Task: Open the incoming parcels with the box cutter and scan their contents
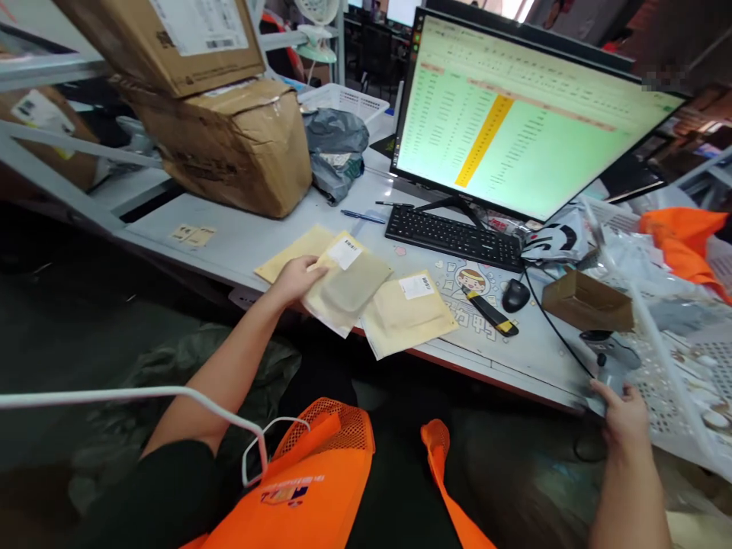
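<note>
My left hand [294,279] grips a padded yellow envelope [348,286] with a white barcode label, held just above the desk's front edge. Beneath and behind it lies another envelope [289,255]. A third labelled envelope [407,311] rests to the right, overhanging the edge. My right hand [623,415] is closed around the handle of a grey barcode scanner [611,358] at the desk's right front, its black cable running toward the keyboard.
A monitor [515,122] with a green spreadsheet stands over a black keyboard [454,236]. A mouse [515,294], box cutter [489,311], small brown box [586,301], large cardboard boxes [229,145], a grey bag [335,149] and a white mesh tray [669,381] crowd the desk.
</note>
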### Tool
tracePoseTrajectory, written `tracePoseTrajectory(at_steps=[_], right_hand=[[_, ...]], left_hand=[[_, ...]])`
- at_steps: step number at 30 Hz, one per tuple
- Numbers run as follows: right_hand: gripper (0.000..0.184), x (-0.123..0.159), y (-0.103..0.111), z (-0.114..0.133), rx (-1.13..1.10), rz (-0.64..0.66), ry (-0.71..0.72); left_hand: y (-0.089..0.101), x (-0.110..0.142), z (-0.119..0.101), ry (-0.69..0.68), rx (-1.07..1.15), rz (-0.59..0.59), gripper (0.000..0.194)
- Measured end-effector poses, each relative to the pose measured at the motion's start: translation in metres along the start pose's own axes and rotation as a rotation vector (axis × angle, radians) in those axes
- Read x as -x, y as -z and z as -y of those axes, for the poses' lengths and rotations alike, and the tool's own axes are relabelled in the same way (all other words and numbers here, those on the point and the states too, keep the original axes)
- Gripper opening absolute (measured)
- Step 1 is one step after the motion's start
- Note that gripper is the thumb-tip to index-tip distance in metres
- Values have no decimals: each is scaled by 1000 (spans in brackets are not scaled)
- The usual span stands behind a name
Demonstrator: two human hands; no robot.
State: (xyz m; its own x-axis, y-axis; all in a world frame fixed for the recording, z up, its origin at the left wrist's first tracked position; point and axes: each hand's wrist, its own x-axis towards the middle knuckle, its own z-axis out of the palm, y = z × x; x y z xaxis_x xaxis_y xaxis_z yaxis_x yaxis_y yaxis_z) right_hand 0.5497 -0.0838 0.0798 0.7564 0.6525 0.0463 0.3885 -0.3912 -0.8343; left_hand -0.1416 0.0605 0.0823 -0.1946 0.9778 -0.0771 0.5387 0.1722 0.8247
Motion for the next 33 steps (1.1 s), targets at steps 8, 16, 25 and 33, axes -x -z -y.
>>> tracePoseTrajectory(at_steps=[8,16,25,33], right_hand=[[45,90,-12,92,-409,512,57],[31,114,-80,200,342,856,275],[36,100,-148,273,557,1076,445],[16,151,-243,342,607,1101,632]], left_hand=[[-15,-12,1,-150,-239,34,56],[-5,-19,35,-304,-488,-254,54],[16,2,77,-164,-454,-410,45],[10,4,73,-97,-397,-468,45]])
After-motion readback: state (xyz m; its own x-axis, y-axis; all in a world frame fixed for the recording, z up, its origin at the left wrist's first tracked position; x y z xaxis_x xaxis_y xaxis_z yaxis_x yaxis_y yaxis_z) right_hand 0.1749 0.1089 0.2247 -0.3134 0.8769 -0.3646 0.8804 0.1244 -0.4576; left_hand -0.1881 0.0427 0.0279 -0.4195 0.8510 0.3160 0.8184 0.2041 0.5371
